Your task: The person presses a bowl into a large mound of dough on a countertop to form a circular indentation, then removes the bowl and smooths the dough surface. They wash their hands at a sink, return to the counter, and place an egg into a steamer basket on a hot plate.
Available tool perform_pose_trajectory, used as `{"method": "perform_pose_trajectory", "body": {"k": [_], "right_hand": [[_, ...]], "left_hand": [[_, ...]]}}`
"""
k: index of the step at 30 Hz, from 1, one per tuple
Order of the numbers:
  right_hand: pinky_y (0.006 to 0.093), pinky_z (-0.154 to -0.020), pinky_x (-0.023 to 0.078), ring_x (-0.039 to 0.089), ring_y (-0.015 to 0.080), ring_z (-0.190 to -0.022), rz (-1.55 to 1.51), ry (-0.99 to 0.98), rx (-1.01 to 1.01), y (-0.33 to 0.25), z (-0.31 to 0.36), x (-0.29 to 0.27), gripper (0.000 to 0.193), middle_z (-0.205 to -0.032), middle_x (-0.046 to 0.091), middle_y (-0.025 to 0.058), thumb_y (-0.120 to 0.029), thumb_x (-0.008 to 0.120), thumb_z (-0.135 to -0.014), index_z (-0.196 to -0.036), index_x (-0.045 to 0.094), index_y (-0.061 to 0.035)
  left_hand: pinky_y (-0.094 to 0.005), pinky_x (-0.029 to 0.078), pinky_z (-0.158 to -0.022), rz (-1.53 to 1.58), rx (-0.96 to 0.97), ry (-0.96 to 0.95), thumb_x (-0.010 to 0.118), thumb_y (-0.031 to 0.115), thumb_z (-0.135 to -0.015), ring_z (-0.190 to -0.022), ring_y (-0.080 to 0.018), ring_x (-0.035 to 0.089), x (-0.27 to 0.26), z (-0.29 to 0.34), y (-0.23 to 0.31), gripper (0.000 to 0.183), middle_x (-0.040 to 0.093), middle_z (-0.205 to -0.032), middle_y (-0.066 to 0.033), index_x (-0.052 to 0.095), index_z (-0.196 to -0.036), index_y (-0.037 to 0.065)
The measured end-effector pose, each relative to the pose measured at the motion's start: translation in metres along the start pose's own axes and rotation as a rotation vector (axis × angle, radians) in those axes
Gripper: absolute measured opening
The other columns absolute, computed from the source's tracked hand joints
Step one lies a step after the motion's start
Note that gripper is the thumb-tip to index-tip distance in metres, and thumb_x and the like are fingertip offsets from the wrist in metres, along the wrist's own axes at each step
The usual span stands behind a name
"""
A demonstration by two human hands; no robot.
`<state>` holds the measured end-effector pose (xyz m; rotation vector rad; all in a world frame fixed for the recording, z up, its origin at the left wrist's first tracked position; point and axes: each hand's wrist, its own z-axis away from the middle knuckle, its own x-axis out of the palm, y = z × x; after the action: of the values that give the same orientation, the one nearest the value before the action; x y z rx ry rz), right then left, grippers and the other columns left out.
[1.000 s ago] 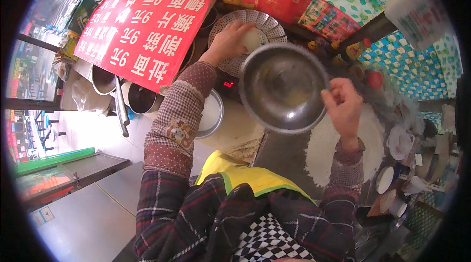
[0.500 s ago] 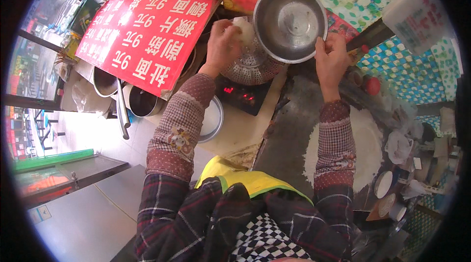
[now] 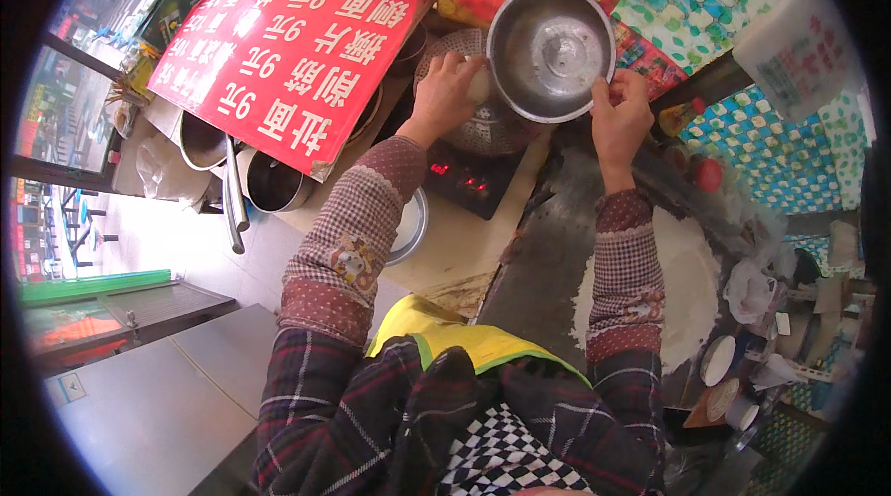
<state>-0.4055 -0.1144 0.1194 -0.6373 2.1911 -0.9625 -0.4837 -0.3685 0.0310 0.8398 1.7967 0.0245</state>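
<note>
My right hand (image 3: pixel 620 120) pinches the rim of a round steel bowl (image 3: pixel 543 18), which is tilted so that its inside shows a few pale specks. Beside the bowl's left edge, my left hand (image 3: pixel 444 95) is closed around a pale, round, whitish lump (image 3: pixel 479 88). The fingers partly cover this lump, and its kind cannot be made out. Below both hands, a perforated metal steamer tray (image 3: pixel 492 132) stands on a black induction cooker (image 3: pixel 469 182) with lit red digits. The bowl hides part of the tray.
A large red sign (image 3: pixel 278 69) leans on the left, over pots with handles (image 3: pixel 274 185). White flour (image 3: pixel 650 292) lies spread on the dark worktop (image 3: pixel 538 255) at right. A pale basin (image 3: pixel 408 227) sits below my left forearm. Bags and dishes crowd the far right.
My left hand has moved right with the pale lump, close against the bowl's edge. The fingers now cover more of the lump. My right hand still holds the bowl, and the view has shifted slightly.
</note>
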Motion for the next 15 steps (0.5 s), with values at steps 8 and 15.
{"method": "perform_pose_trajectory", "body": {"k": [8, 15], "right_hand": [[0.0358, -0.07, 0.056, 0.07, 0.0196, -0.072, 0.013, 0.015, -0.025, 0.002, 0.003, 0.002, 0.027, -0.081, 0.071, 0.0096, -0.011, 0.077, -0.088, -0.109, 0.064, -0.0002], [0.0292, -0.059, 0.056, 0.066, 0.0127, -0.067, -0.295, -0.084, 0.273, 0.016, 0.008, 0.034, 0.028, -0.082, 0.07, 0.0086, -0.009, 0.075, -0.09, -0.111, 0.062, 0.0029]], "left_hand": [[-0.0477, 0.054, -0.091, 0.173, -0.06, 0.393, 0.077, 0.009, -0.069, -0.113, -0.0373, 0.057, -0.014, 0.0, -0.007, 0.06, 0.056, -0.118, -0.014, 0.062, -0.126, 0.015], [-0.0415, 0.055, -0.099, 0.562, -0.129, 0.36, 0.084, 0.012, -0.073, -0.124, -0.0255, 0.056, -0.042, -0.005, 0.005, 0.063, 0.05, -0.133, -0.0098, 0.061, -0.132, 0.01]]}}
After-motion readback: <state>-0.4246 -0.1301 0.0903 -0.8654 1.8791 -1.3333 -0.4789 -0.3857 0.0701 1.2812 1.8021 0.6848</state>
